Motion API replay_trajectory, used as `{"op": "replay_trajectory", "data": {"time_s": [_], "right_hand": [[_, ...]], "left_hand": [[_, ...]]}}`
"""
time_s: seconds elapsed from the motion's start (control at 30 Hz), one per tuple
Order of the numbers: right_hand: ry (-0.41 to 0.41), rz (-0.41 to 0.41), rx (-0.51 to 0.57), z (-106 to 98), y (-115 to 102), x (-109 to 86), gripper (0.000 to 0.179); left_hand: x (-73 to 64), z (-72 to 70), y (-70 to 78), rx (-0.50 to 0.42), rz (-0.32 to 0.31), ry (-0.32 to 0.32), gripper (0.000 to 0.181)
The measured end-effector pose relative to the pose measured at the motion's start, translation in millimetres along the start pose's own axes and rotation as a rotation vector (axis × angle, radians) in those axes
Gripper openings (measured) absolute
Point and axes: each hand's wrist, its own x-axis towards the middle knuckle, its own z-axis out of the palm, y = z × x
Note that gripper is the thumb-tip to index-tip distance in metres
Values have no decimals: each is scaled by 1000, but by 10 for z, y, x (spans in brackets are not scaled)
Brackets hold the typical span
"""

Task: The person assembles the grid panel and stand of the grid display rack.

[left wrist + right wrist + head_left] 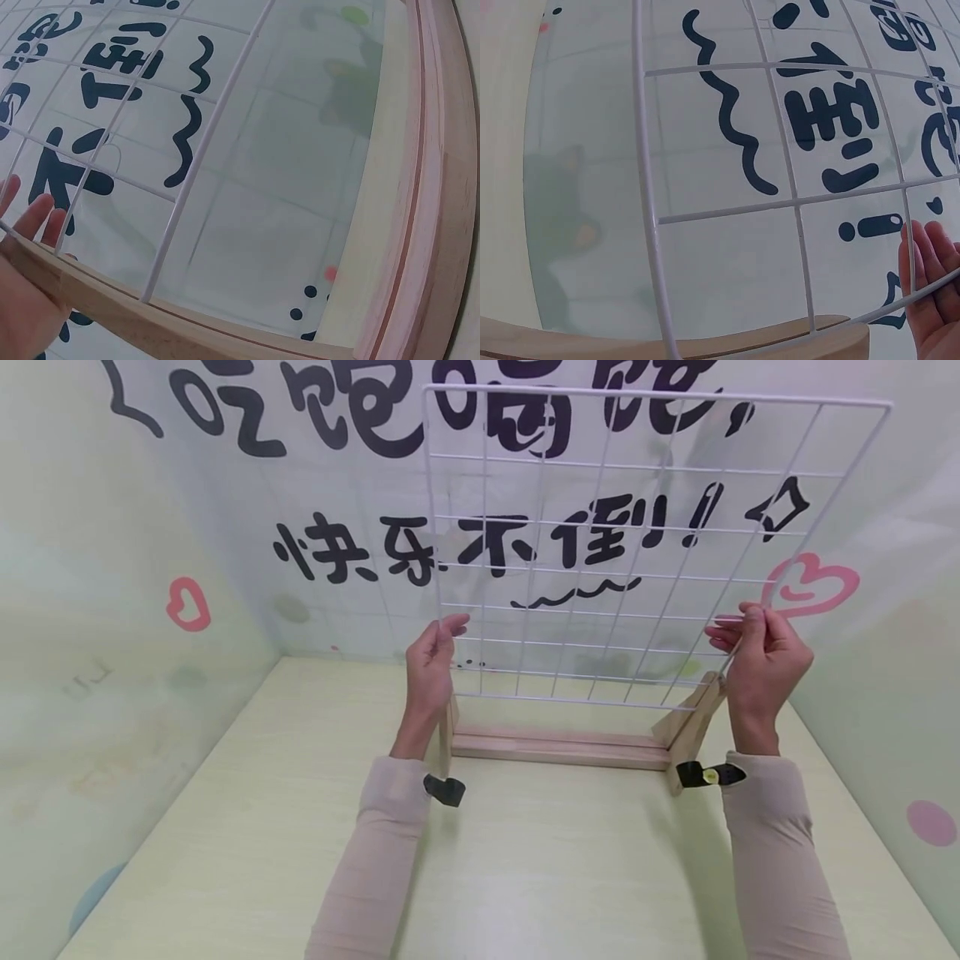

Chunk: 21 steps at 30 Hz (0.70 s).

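Observation:
A white wire grid panel (600,574) stands upright, raised over a wooden stand (562,753). My left hand (431,668) holds its left edge low down, fingers reaching behind the wires. At the opposite edge, my right hand (768,656) pinches the side wire between thumb and fingers. The panel's lower corners lie between the stand's side posts. In the left wrist view, the bottom wire (196,150) meets the grooved post (187,319). The right wrist view has the bottom wire (649,202) reaching the other post (780,341). A gap separates this wire from the pink-toned base rail (420,195).
The stand rests on a pale wood-grain table (525,860). Behind it rises a white wall (360,627) with large black lettering and pink hearts; side walls flank the table. A black strap mount (446,790) sits at the left cuff, and another (708,774) at the right.

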Motion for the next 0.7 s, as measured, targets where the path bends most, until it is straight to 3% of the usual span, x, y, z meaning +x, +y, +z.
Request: {"op": "replay_trajectory", "data": {"time_s": [0.17, 0.47, 0.7], "right_hand": [[2, -9, -59, -19, 8, -36, 21], [1, 2, 22, -3, -29, -86, 18], [5, 2, 2, -10, 51, -93, 19]], "left_hand": [[-4, -12, 11, 16, -23, 2, 34], [-23, -31, 40, 6, -65, 14, 32], [-54, -49, -2, -1, -71, 23, 31]]}}
